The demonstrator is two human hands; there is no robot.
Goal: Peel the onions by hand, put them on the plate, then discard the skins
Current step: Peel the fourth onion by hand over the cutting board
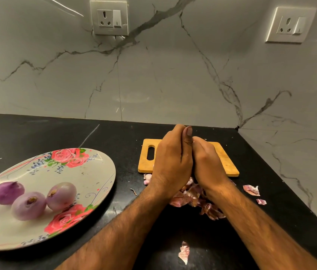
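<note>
onions [28, 205] on plate [95, 178]; left hand [171, 164], right hand [207, 162] curl together, grip contents hidden

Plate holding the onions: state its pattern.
Cream plate with pink-red roses, green leaves and small blue sprigs; shows best in the head view.

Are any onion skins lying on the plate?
No, the plate holds only three peeled onions, while the skins lie on the black counter near the cutting board.
</note>
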